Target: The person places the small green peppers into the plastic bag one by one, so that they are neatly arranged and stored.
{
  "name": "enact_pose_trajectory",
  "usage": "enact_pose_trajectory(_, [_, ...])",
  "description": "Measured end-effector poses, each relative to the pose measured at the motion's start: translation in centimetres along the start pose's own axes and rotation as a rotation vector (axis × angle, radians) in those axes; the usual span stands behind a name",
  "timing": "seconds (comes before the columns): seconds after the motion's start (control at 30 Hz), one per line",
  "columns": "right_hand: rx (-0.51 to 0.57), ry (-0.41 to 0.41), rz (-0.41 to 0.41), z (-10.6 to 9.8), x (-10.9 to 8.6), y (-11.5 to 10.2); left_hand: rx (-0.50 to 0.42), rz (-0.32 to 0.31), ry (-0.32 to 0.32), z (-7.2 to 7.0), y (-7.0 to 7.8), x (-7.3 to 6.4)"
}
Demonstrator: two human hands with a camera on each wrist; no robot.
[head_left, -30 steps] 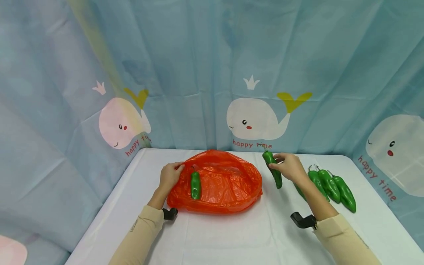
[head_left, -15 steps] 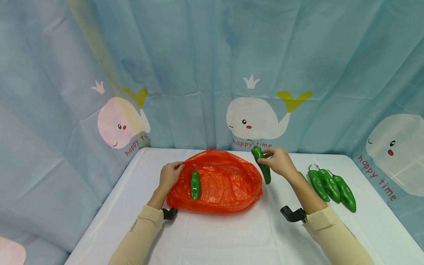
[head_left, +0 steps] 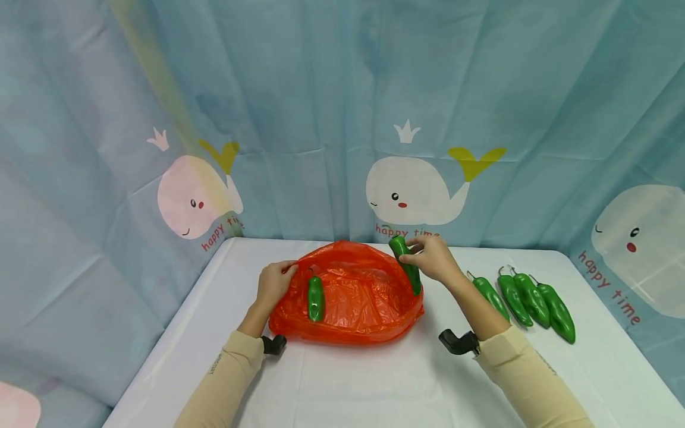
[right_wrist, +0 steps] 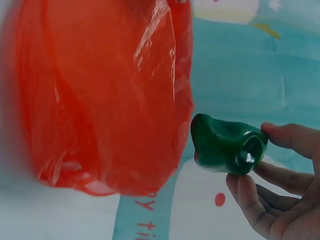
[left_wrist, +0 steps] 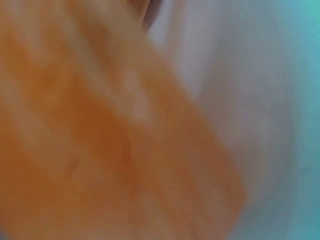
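Note:
A red plastic bag lies spread wide on the table, with one green pepper inside at its left. My left hand pinches the bag's left rim; the left wrist view is only an orange blur of the bag. Over the bag's right rim, my right hand holds another green pepper between thumb and fingers, stem upward and tilted. In the right wrist view that pepper appears end-on, gripped by the right hand, beside the bag's outer wall.
To the right, several green peppers lie side by side on the white table, partly near the right forearm. Behind the table hangs a blue curtain printed with whales.
My right hand has carried its pepper leftward, from beside the bag to over its right rim. The left hand and the bag have stayed in place.

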State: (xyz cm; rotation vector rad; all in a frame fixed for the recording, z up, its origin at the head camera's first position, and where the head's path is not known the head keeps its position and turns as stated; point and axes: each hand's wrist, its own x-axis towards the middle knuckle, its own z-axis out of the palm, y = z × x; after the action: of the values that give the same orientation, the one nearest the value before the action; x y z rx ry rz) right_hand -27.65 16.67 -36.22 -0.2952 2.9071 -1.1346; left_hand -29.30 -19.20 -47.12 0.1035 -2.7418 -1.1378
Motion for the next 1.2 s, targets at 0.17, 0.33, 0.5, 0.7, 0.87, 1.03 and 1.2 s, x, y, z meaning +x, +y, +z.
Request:
enact_pose_trajectory(0.17, [0.031,-0.011,0.002,0.9,0.1,-0.8,-0.008,0.005,-0.001,0.2,-0.2,-0.1])
enact_pose_trajectory(0.33, [0.068,-0.036,0.01,1.9,0.3,-1.6,0.003,0.015,0.0,0.3,-0.2,-0.2])
enact_pose_trajectory(0.5, [0.087,-0.046,0.008,2.9,0.7,-2.2,0.009,0.015,0.0,0.1,0.1,0.0])
enact_pose_trajectory(0.7, [0.104,-0.062,0.004,4.5,0.9,-2.9,0.009,0.002,-0.007,0.0,0.3,0.0])
enact_pose_trajectory(0.87, [0.105,-0.07,-0.005,5.9,1.0,-3.4,0.005,-0.005,-0.008,0.0,0.3,-0.1])
enact_pose_trajectory(1.03, [0.123,-0.084,-0.009,7.2,1.1,-3.7,0.008,-0.014,-0.015,0.0,0.3,-0.2])
enact_pose_trajectory(1.2, [0.136,-0.094,-0.005,8.3,1.0,-4.2,0.013,-0.017,-0.017,-0.1,0.3,-0.1])
